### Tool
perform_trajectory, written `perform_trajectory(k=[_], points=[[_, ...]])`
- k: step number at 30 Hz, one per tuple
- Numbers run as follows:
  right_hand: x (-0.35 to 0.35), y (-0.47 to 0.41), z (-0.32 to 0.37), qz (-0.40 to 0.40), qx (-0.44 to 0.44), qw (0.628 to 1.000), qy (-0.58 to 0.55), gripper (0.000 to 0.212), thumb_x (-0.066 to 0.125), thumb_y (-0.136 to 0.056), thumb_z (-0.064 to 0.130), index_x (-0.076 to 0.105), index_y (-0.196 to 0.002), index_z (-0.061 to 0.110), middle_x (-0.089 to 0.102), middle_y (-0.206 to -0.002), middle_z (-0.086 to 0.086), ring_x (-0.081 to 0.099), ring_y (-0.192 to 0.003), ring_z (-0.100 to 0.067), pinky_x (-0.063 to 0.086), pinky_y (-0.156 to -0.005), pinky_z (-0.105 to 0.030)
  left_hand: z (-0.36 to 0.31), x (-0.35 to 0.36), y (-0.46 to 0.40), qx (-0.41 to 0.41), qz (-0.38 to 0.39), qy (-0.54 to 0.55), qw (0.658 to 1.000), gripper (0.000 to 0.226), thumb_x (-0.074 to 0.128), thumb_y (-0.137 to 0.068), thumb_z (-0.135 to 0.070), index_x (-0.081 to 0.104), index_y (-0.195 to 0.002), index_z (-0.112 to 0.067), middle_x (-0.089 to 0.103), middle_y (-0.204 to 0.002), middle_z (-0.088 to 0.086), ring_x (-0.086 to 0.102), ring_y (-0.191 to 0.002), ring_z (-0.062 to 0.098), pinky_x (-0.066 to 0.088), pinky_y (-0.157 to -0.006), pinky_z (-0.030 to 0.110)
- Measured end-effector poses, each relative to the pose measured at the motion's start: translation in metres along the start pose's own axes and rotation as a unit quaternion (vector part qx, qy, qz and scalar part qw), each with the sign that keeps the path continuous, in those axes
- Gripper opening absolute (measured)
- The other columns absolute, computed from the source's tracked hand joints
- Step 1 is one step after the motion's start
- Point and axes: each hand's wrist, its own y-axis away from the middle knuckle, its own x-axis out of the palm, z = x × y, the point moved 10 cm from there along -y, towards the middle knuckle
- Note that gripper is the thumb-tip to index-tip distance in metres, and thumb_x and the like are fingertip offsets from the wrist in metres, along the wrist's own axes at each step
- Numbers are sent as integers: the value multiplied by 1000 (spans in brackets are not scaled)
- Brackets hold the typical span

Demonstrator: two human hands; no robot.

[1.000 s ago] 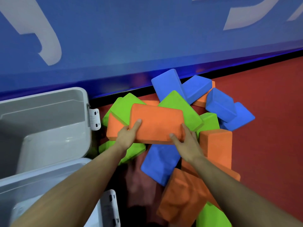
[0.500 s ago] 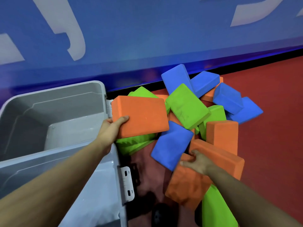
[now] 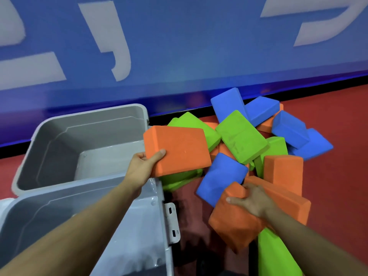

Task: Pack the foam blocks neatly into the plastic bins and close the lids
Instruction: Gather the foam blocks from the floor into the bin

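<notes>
Here, left fingers (image 3: 159, 153) pinch an orange block (image 3: 177, 149); right fingers (image 3: 232, 199) clasp another (image 3: 233, 220).

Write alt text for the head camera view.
A person's left hand holds an orange rectangular foam block beside an open grey plastic bin, while the right hand grips another orange foam block in a red-floor pile of orange, green and blue blocks.
</notes>
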Motion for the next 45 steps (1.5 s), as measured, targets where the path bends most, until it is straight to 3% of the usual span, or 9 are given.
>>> perform_trajectory(k=[5,10,14,18,21,27,33,36,45], points=[[-60,54,106,-93,-58,994,20,100,77,-53,82,54,-131,23,50,-127,-13,57,-116,-31,46,-102,-38,-40,-50,34,38,-27,1,999,48,83,-79,-45,68,-109,-12,79,-93,0,76,-85,14,59,-83,34],[-83,99,204,-185,-129,974,-31,102,69,-53,89,49,-128,24,57,-125,-7,60,-114,-30,50,-96,-46,-67,-147,75,59,-97,-13,993,81,86,-63,-65,61,-121,-14,75,-105,2,74,-92,17,58,-84,35],[-67,141,283,-187,-186,964,-44,93,71,-55,86,47,-120,23,65,-120,-6,63,-111,-31,52,-90,-46,-73,-236,115,72,-152,-41,985,95,85,-50,-76,61,-120,-17,75,-106,0,74,-92,16,58,-89,39],[-25,176,343,-160,-223,961,-27,88,69,-55,88,44,-112,26,64,-117,-1,63,-111,-29,51,-88,-45,-62,-312,153,76,-200,-78,974,62,89,-67,-54,59,-108,-18,71,-101,1,71,-90,17,56,-82,34],[24,189,371,-124,-245,961,-17,94,65,-50,92,45,-113,25,65,-117,-1,64,-109,-28,52,-89,-46,-38,-359,173,58,-235,-140,960,77,88,-66,-58,55,-120,-14,67,-106,0,67,-92,14,53,-83,35],[155,194,380,-12,-242,969,54,97,71,-56,85,44,-123,21,60,-129,-4,58,-120,-30,49,-96,-45,56,-402,179,-46,-195,-297,934,91,77,-53,-82,51,-110,-16,64,-99,0,65,-89,21,55,-81,43],[273,188,355,67,-209,967,127,93,74,-54,83,41,-116,22,57,-127,-2,57,-119,-29,48,-88,-40,147,-387,170,-100,-129,-415,895,84,79,-59,-75,42,-111,-20,65,-112,6,64,-98,29,50,-81,40],[315,187,336,87,-185,967,153,101,73,-56,83,40,-125,17,55,-133,-6,54,-124,-31,48,-93,-42,181,-377,163,-129,-120,-424,888,85,81,-64,-69,45,-117,-13,62,-123,10,63,-111,31,50,-89,40],[386,182,313,138,-173,958,185,91,71,-68,76,42,-132,19,56,-135,-6,52,-128,-31,48,-99,-43,245,-353,146,-207,-40,-407,889,87,80,-73,-60,36,-128,-9,48,-137,15,54,-125,35,46,-103,46]])
